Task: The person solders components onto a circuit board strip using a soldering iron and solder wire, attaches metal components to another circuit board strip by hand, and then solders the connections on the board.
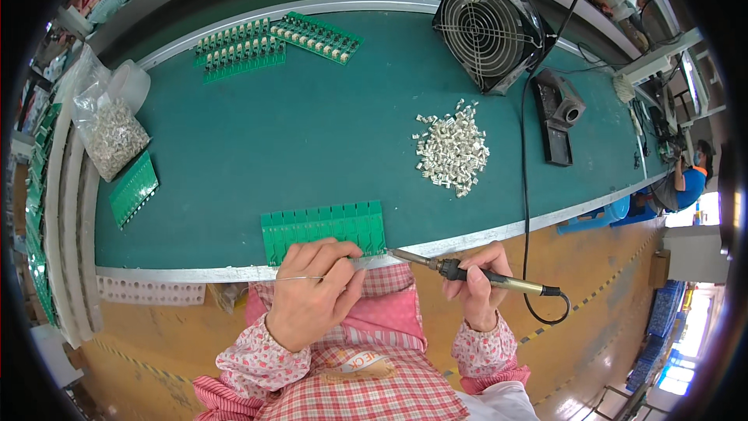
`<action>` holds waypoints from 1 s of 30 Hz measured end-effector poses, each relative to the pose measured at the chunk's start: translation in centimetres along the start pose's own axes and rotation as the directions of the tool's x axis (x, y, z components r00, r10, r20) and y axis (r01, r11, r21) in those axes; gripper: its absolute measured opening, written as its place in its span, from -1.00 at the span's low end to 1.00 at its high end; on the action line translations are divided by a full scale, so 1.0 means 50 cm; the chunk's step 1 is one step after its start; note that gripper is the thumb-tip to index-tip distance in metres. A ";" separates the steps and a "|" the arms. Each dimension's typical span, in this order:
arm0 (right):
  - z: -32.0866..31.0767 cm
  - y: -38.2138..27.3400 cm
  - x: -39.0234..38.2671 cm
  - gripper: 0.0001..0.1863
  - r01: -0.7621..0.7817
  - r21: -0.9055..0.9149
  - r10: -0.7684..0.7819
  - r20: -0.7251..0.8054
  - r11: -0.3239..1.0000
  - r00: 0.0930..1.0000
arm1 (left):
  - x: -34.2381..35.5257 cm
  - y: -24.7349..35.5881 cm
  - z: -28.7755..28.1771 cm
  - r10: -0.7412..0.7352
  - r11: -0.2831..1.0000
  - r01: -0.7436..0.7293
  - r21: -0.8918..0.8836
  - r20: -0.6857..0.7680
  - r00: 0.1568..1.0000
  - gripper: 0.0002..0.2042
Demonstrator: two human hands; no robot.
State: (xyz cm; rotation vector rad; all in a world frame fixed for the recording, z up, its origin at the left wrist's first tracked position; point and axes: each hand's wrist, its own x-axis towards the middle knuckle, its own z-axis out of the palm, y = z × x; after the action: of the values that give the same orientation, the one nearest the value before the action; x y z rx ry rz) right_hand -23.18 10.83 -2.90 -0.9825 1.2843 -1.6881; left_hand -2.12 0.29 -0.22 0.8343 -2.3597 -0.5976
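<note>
Over a tan floor (pixel 573 265) (striped tape (pixel 575 309) crosses it) stands a green workbench (pixel 312 132), bright window (pixel 676 375) lower right.

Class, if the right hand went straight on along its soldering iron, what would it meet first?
The soldering iron in the right hand would probably meet the green circuit board at its near right corner, though depth is unclear.

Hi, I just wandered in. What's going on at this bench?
A person is working on a green circuit board at the near edge of the bench. The left hand, over the board's near side, holds a thin wire; the right hand holds a soldering iron, its tip close to the board's right corner. Beyond lie a pile of small metal parts and a fan.
</note>
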 end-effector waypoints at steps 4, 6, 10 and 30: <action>0.011 -0.003 0.006 -0.78 -0.010 -0.105 0.009 -0.015 0.994 1.000 | 0.001 0.001 0.000 0.004 1.000 -0.004 0.016 0.006 1.000 -0.83; 0.014 -0.004 0.007 -0.78 -0.021 -0.100 0.019 -0.022 0.995 1.000 | 0.000 0.001 0.001 0.002 1.000 -0.002 0.019 0.007 1.000 -0.83; 0.025 -0.012 0.011 -0.78 -0.101 -0.072 0.095 -0.086 0.992 0.992 | -0.001 0.002 0.001 0.001 1.000 -0.001 0.030 0.001 1.000 -0.83; 0.017 0.004 -0.004 -0.82 -0.055 -0.180 0.021 -0.184 0.982 0.983 | -0.007 -0.003 0.006 -0.006 1.000 0.006 0.008 -0.032 0.999 -0.82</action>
State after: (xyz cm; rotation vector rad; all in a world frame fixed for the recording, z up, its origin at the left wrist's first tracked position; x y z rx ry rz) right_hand -22.30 10.69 -2.96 -0.9190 1.5930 -1.6827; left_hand -1.99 0.50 -0.65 0.8484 -2.3332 -0.5727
